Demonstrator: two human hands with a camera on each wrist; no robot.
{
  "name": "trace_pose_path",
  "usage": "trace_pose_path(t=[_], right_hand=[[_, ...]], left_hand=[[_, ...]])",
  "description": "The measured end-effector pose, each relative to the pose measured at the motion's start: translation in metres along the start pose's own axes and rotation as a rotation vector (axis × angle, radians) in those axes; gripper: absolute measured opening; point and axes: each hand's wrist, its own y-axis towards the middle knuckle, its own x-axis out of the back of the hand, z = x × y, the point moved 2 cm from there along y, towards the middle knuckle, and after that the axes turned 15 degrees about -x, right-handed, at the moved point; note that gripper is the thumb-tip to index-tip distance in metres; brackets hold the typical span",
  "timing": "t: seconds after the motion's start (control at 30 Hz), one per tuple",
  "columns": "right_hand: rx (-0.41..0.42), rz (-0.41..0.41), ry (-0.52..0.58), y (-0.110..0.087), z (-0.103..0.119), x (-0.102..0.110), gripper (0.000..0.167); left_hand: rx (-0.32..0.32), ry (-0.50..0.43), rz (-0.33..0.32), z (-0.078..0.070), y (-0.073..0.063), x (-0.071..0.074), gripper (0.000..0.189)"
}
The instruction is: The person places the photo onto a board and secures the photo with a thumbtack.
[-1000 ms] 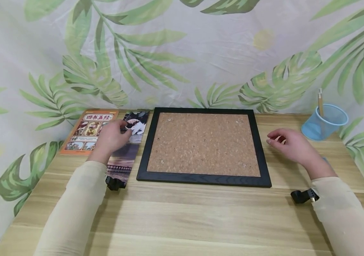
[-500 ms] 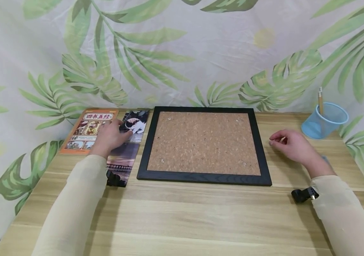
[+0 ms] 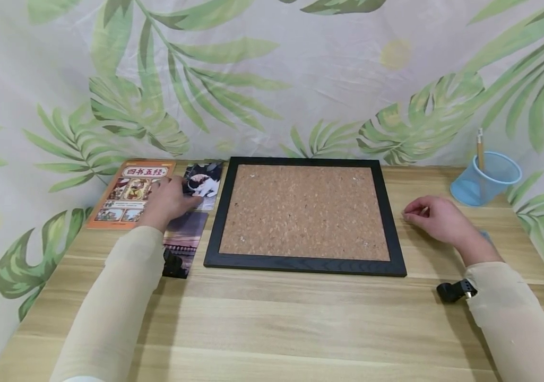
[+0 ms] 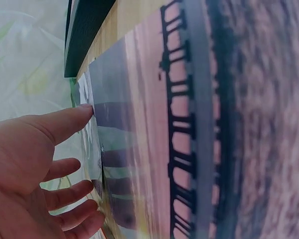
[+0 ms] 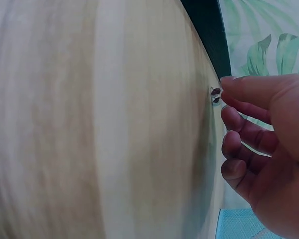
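In the head view my left hand (image 3: 169, 199) reaches across the orange book (image 3: 114, 191) to the cat photo (image 3: 205, 183). The thumb (image 4: 70, 122) rests at that photo's lower part; its other fingers curve loosely near the left side. Nearer me lies a sunset photo with a railing (image 4: 139, 124), partly under my wrist. My right hand (image 3: 436, 217) is low over the table, right of the cork board (image 3: 305, 212). Its thumb and index finger pinch a small clear, shiny pin (image 5: 216, 95); the exact shape is too small to tell.
A black frame (image 3: 300, 263) surrounds the cork, which has small shiny spots near its corners. A blue mesh pen cup (image 3: 486, 183) holding a pencil (image 3: 480, 151) stands at the back right. Behind the wooden table (image 3: 295, 329) hangs a leaf-print cloth (image 3: 329, 74).
My left hand has shifted slightly right over the cat photo. My right thumb and index tips have drawn closer together, and that hand has moved a little right.
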Motion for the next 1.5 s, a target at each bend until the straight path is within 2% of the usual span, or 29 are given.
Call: trace_pose_path(t=[0.23,0.5,0.63,0.83,1.07,1.27,1.5], right_hand=[[-0.024,0.015,-0.012,-0.003,-0.002,-0.002,0.024],[-0.016,0.0,-0.014,0.004,0.0,-0.005,0.022],[-0.011,-0.008,-0.012,0.005,0.0,-0.006,0.022],[-0.011,-0.024,-0.007,0.006,0.0,-0.007,0.021],[-0.014,-0.03,-0.014,0.005,0.002,-0.008,0.021],[-0.021,-0.05,-0.014,0.004,0.002,-0.007,0.022],[-0.048,-0.08,0.017,0.001,0.002,-0.005,0.024]], left_hand=[[-0.012,-0.06,-0.004,-0.005,0.005,-0.001,0.082],[-0.015,-0.125,0.001,0.0,0.002,0.001,0.083],[-0.038,-0.142,-0.024,0.004,0.003,0.0,0.079],[-0.072,-0.17,-0.083,0.005,0.005,0.001,0.064],[-0.082,-0.276,-0.207,0.007,0.001,0.003,0.049],[-0.076,-0.317,-0.303,0.006,-0.008,0.006,0.046],[-0.101,-0.441,-0.356,0.001,-0.019,0.009,0.047]])
